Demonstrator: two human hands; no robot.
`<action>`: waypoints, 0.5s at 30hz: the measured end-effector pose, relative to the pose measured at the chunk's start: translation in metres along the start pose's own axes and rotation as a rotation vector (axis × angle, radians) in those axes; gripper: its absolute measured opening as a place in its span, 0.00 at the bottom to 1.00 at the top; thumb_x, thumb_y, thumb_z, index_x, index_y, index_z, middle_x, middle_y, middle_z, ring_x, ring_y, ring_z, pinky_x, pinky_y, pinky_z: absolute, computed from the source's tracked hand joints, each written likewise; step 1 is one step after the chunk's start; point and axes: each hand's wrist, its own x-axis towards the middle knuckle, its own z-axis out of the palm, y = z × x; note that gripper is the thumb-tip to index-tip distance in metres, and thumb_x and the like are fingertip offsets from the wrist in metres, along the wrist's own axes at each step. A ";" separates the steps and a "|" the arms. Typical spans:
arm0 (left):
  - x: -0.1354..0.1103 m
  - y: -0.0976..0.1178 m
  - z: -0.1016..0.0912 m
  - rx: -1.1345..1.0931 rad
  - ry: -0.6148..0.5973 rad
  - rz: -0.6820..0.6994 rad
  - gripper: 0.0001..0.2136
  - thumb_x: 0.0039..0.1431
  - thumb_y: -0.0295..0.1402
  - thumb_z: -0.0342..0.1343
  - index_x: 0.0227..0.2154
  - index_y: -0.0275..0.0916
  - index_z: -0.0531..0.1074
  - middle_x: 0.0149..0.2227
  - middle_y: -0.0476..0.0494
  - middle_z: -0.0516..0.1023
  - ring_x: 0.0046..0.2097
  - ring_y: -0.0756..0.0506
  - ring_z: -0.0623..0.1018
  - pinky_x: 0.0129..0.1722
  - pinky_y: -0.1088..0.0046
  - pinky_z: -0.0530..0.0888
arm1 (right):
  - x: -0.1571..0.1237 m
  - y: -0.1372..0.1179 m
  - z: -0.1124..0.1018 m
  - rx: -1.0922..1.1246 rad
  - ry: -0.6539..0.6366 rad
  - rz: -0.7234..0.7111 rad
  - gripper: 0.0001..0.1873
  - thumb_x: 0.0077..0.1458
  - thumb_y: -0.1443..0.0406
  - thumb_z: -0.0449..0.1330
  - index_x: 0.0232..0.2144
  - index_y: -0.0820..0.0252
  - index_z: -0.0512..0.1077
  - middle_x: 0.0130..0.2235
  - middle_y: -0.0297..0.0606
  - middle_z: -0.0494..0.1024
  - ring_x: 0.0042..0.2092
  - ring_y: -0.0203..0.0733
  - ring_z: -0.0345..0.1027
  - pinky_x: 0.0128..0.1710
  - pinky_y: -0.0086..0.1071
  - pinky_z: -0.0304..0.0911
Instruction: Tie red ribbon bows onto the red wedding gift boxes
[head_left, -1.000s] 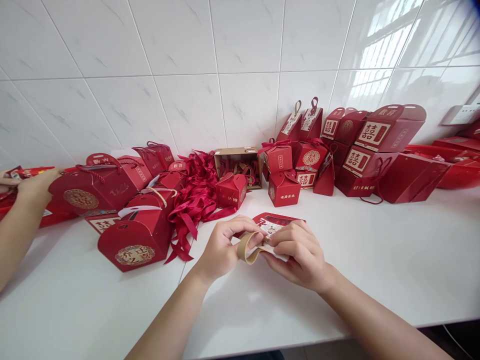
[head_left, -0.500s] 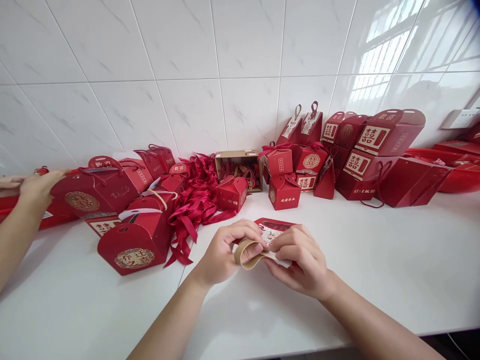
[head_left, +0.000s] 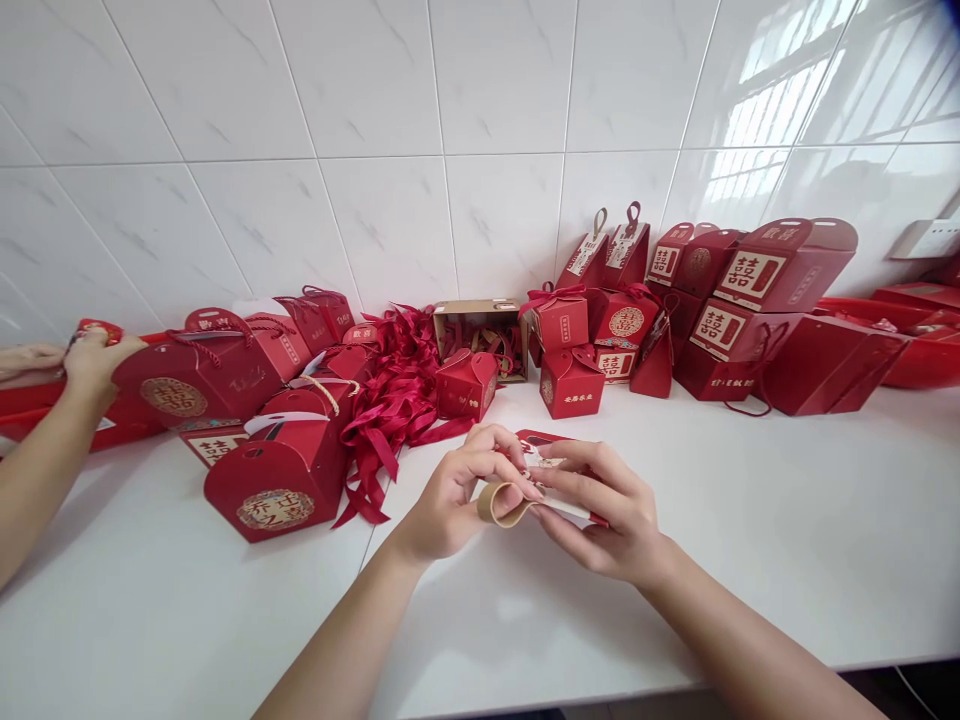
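Strap (head_left: 487, 505) curls in a tan loop around the left hand's (head_left: 456, 497) thumb, thumb and fingers clamped on it. Right hand (head_left: 611, 512) lies over the red packet (head_left: 538, 437), just past the loop; I cannot quite tell whether its fingers grip. Beyond the fingertips stands a small box (head_left: 463, 388), with ribbon (head_left: 397, 395) to its left.

The strap (head_left: 487, 506) looks matt, cloth or leather; the printed card (head_left: 568, 507) looks like smooth paper. The ribbons (head_left: 401, 385) are shiny, satin-like cloth. The front box (head_left: 315, 480) is smooth card with a soft sheen, the tub (head_left: 926, 362) glossy plastic, the wall tiles (head_left: 502, 85) glossy, the table (head_left: 765, 540) smooth.
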 end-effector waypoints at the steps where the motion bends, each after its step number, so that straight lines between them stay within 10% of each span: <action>1: 0.000 0.000 0.000 -0.011 -0.001 -0.004 0.12 0.56 0.45 0.58 0.28 0.44 0.81 0.37 0.40 0.66 0.38 0.44 0.71 0.31 0.70 0.72 | 0.000 0.000 0.000 0.007 0.000 -0.002 0.16 0.52 0.70 0.62 0.45 0.56 0.74 0.43 0.46 0.74 0.38 0.44 0.74 0.33 0.37 0.72; 15: 0.003 -0.001 0.000 0.008 0.004 0.069 0.12 0.58 0.44 0.57 0.28 0.43 0.81 0.37 0.39 0.72 0.44 0.41 0.72 0.42 0.63 0.72 | -0.002 0.002 0.001 0.020 -0.001 -0.024 0.12 0.52 0.73 0.62 0.40 0.61 0.75 0.35 0.43 0.73 0.34 0.41 0.72 0.30 0.36 0.72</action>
